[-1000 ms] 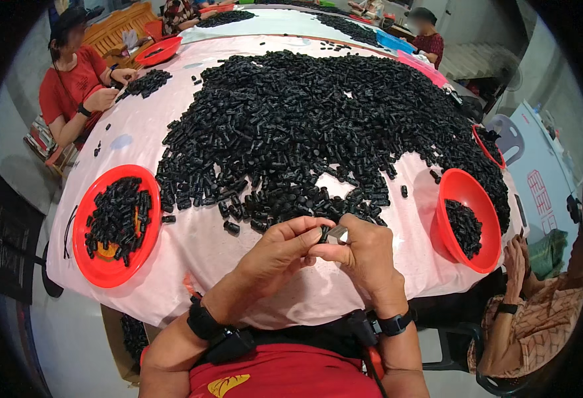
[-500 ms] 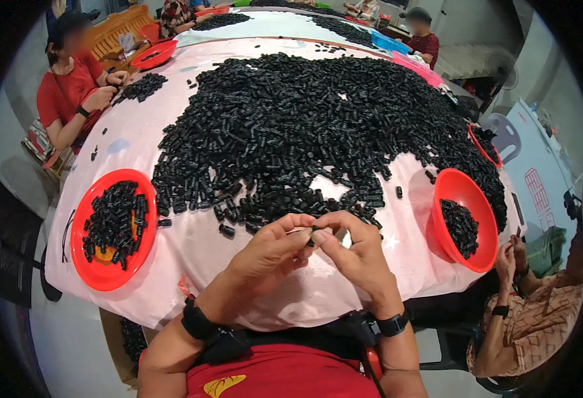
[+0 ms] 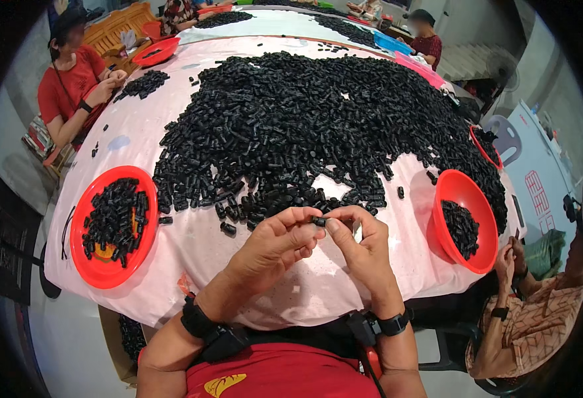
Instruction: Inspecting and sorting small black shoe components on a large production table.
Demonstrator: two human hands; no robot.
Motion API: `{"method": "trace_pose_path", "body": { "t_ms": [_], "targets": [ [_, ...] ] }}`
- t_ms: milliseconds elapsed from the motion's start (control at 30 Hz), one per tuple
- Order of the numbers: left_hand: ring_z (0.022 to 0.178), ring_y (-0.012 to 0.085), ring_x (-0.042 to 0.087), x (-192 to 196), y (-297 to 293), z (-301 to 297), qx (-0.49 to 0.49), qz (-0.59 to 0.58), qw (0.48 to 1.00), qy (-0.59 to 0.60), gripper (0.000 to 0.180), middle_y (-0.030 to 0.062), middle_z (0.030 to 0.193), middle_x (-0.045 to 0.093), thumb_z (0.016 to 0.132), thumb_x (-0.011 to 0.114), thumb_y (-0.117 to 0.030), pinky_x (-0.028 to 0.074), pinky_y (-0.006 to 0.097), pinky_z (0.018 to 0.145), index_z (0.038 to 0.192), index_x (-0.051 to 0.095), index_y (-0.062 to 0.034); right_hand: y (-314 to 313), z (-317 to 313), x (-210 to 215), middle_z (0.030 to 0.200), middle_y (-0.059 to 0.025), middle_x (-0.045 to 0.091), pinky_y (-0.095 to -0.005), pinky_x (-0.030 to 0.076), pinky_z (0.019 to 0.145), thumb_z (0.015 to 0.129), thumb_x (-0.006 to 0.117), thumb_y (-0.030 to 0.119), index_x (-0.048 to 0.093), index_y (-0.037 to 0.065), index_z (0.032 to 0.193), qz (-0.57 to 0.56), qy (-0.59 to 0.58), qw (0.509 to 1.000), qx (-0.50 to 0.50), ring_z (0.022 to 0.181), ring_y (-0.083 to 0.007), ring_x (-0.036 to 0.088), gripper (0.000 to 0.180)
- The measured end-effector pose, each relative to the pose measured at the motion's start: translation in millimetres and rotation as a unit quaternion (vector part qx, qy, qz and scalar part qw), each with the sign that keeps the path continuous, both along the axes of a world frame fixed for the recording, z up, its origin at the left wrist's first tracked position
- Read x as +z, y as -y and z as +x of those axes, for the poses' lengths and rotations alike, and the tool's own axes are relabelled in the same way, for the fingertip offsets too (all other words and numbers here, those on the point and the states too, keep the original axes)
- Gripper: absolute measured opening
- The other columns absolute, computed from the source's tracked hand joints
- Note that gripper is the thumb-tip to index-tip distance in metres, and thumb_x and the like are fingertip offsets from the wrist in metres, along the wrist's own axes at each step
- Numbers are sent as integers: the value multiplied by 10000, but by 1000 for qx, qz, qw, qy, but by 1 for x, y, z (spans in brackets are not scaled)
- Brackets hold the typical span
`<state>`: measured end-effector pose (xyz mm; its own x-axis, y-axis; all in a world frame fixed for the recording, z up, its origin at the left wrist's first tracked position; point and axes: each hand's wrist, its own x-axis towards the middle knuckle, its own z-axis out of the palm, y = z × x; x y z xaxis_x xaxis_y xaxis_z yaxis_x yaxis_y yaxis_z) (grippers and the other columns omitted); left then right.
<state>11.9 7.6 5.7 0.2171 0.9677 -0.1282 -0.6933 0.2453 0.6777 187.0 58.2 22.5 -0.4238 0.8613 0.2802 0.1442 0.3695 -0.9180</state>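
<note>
A small black cylindrical piece (image 3: 319, 221) sits between my two hands, just above the near edge of the heap. My left hand (image 3: 279, 240) is closed, its thumb and fingertips pinching the piece's left end. From the other side, the thumb and forefinger of my right hand (image 3: 360, 244) pinch its right end. Beyond my hands a large heap of similar black pieces (image 3: 305, 126) spreads over the pink tablecloth (image 3: 271, 305).
At left is a red plate (image 3: 99, 281) with black pieces. A red bowl (image 3: 472, 199) holding more stands at right. Co-workers sit at the left (image 3: 72, 83), far right (image 3: 426, 43) and near right (image 3: 537, 318). A cardboard box (image 3: 111, 335) is below the table's left edge.
My fingertips have drawn slightly apart, and the black piece between them shows more. My right hand has shifted a little to the right.
</note>
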Motion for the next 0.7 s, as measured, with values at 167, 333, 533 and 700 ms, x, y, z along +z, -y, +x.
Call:
{"method": "trace_pose_path", "body": {
  "t_ms": [167, 333, 533, 700],
  "targets": [
    [813, 57, 568, -11, -3, 1, 45, 84, 994, -46, 229, -10, 925, 626, 961, 603, -129, 449, 215, 749, 1175, 601, -48, 6, -1, 7, 792, -37, 670, -232, 472, 656, 894, 669, 120, 666, 10, 949, 38, 32, 999, -11, 722, -71, 581, 123],
    [794, 49, 543, -14, -2, 0, 30, 90, 994, -47, 209, -27, 920, 616, 966, 599, -144, 431, 215, 726, 1150, 609, -46, 6, 1, 11, 791, -105, 700, -275, 501, 599, 851, 735, 192, 664, 10, 913, 105, 65, 992, 16, 665, -140, 655, 205],
    [824, 61, 570, -9, 0, 1, -20, 62, 997, -29, 211, -9, 939, 631, 980, 577, -186, 445, 230, 741, 1146, 601, -57, -2, 12, 1, 598, -91, 621, -320, 472, 496, 736, 805, 460, 647, 46, 843, 138, 146, 980, -11, 523, -217, 630, 456],
    [850, 69, 587, -9, 3, 2, -59, 73, 996, -10, 220, -4, 962, 636, 981, 575, -191, 463, 235, 758, 1154, 588, -55, -2, 9, -4, 547, -91, 573, -344, 461, 474, 694, 785, 545, 636, 59, 826, 181, 167, 969, -16, 502, -262, 616, 525]
  ]
}}
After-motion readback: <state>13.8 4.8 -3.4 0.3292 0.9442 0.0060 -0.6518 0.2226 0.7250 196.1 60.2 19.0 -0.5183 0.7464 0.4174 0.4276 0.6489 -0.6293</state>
